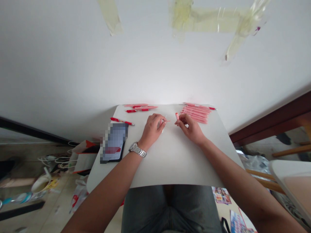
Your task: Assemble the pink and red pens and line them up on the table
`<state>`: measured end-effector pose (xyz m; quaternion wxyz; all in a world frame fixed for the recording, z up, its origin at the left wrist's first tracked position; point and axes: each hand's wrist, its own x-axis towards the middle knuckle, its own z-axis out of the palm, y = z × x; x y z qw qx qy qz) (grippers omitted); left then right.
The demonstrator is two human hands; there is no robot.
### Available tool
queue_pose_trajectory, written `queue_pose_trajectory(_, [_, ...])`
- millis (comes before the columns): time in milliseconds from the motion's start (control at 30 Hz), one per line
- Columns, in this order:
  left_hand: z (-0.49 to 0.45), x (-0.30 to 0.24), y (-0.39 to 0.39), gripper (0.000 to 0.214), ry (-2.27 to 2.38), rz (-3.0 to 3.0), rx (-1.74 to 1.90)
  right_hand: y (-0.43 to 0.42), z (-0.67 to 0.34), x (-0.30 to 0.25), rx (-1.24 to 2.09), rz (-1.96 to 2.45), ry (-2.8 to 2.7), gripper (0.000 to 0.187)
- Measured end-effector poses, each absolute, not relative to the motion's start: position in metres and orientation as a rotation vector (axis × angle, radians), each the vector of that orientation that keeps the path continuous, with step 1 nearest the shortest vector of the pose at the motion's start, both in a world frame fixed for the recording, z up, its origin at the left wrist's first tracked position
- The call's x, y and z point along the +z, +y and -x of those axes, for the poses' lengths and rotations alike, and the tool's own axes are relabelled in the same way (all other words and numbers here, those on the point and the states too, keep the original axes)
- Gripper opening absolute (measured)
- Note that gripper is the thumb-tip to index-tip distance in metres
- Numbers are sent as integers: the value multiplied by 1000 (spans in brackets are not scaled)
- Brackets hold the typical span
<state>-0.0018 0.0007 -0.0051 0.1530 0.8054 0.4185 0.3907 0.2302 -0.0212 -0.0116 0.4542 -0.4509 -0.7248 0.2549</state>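
Over the middle of the white table, my left hand (153, 127), with a metal watch on its wrist, pinches a slender pink pen part (167, 121) whose thin tip points right. Most of that part is hidden by the fingers. A short gap away, my right hand (190, 127) is closed on a pink pen cap (177, 116) held nearly upright. Just behind the right hand lies a row of several pink pens (196, 113), side by side. Red pens and pink pen pieces (142, 108) lie behind my left hand, at the table's back edge.
A phone (114, 142) lies at the table's left, with a red pen (122, 121) behind it. The white table (175, 161) meets a wall (155, 64) bearing yellowed tape. Bags and cables clutter the floor at left; another white surface (291, 171) stands at right.
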Motion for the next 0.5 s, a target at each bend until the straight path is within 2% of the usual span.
queue_pose_trajectory(500, [-1,-6,0,13,1126,-1896,1288,-20,-232,-15,606,1127,-1803,30])
